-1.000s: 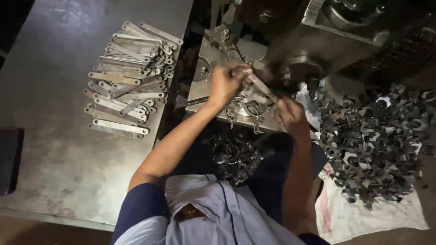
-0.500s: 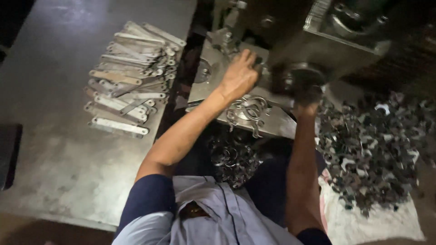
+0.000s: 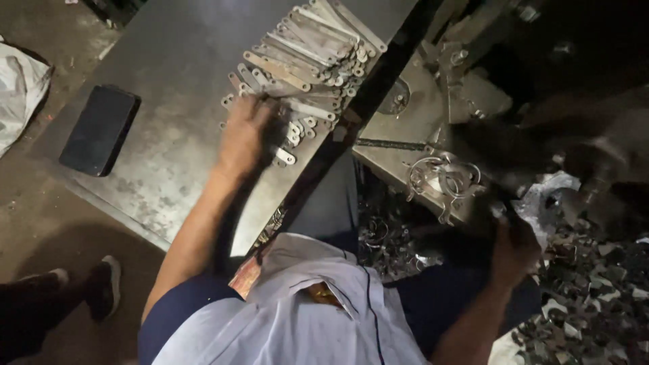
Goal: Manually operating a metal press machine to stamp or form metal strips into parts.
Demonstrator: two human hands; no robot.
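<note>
My left hand (image 3: 247,132) rests on the near end of a pile of flat metal strips (image 3: 307,51) laid out on a grey metal table (image 3: 176,67). Its fingers cover a few strips, and motion blur hides whether they grip one. My right hand (image 3: 515,251) is low at the right, in shadow beside the front edge of the dark press machine (image 3: 541,94). Its fingers look curled, but I cannot make out anything in them. Bent wire rings (image 3: 443,177) lie on the machine's steel plate (image 3: 419,115), between the two hands.
A black rectangular block (image 3: 98,128) lies on the table's left part. A heap of bent metal pieces (image 3: 598,290) on white cloth fills the lower right. More scrap (image 3: 382,236) sits under the machine. Another person's shoe (image 3: 103,287) is on the floor at left, a white sack (image 3: 20,84) beyond.
My left hand has left the machine's plate and swung left onto the strip pile. My right hand has dropped from the machine to below its front edge. The view has shifted left.
</note>
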